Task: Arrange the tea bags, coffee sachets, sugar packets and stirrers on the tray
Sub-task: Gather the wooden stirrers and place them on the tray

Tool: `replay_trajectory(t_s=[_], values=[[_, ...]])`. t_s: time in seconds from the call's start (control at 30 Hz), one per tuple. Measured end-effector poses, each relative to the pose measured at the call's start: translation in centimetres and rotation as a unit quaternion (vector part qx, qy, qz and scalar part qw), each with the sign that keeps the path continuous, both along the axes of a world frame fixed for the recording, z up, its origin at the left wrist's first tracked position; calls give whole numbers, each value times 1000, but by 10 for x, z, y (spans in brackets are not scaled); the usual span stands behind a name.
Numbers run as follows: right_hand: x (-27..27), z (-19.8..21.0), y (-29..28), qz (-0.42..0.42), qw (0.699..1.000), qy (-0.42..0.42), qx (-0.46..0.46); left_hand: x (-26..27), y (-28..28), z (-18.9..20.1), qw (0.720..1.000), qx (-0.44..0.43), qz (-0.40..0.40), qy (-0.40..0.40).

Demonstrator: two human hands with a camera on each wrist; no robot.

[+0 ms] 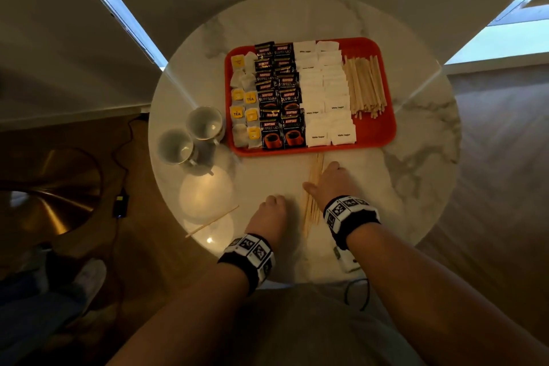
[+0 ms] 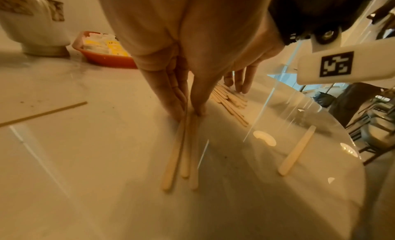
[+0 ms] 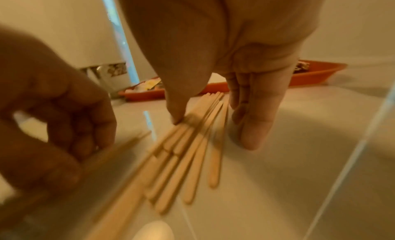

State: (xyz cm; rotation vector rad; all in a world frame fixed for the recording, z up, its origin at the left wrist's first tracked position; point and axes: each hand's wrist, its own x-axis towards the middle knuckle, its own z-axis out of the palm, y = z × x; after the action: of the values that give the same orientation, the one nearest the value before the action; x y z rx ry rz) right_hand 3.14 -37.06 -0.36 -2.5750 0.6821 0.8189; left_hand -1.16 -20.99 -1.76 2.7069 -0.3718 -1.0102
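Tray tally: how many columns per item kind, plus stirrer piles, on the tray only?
Tea bags: 2 columns
Coffee sachets: 2 columns
Sugar packets: 2 columns
Stirrers: 1 pile
Total: 7 groups

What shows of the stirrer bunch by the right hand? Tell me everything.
The stirrer bunch is thin, flat, pale wooden sticks with rounded ends, lying flat on the table near the red tray, roughly parallel, ends staggered. The right hand straddles it: thumb touching one side, straight fingers on the table at the other.
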Motion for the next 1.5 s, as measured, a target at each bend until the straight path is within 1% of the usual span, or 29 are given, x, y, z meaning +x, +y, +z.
replay_trajectory(t_s=[0.07, 0.17, 0.27, 0.4, 0.6, 0.73, 0.87, 1.0, 1.07, 1.17, 1.27, 1.33, 1.4, 1.5], values=[[3, -2, -6, -21, 1000, 7, 3, 1, -3, 0, 1000, 5, -21, -4], [6, -6, -13, -29, 999, 18, -4, 4, -5, 0, 999, 20, -41, -21], [9, -10, -14, -25, 999, 24, -16, 12, -8, 1, 996, 53, -56, -42], [8, -13, -15, -25, 999, 33, -12, 16, -15, 3, 993, 79, -75, -47], [2, -17, -14, 20, 999, 11, -38, 21, -20, 1, 991, 86, -87, -47], [6, -16, -18, 16, 999, 12, -28, 24, -21, 0, 990, 91, -94, -50], [5, -15, -22, 20, 999, 1, -35, 28, -20, -1, 987, 87, -111, -76], [-1, -14, -29, 60, 996, -27, -65, 31, -21, -5, 986, 80, -125, -80], [-1, -13, -32, 76, 994, -33, -71, 34, -20, -5, 989, 64, -113, -73], [5, -11, -34, 73, 995, -20, -65, 38, -15, -6, 995, 7, -79, -56], [11, -10, -34, 59, 997, -4, -57, 44, -1, -6, 997, -65, -7, -28], [11, -10, -33, 57, 996, 2, -62, 44, 15, -5, 995, -86, 41, -29], [10, -13, -33, 60, 996, 6, -65, 43, 35, -6, 993, -80, 72, -42], [7, -16, -36, 54, 996, 12, -63, 37, 64, -10, 995, -29, 87, -38]])
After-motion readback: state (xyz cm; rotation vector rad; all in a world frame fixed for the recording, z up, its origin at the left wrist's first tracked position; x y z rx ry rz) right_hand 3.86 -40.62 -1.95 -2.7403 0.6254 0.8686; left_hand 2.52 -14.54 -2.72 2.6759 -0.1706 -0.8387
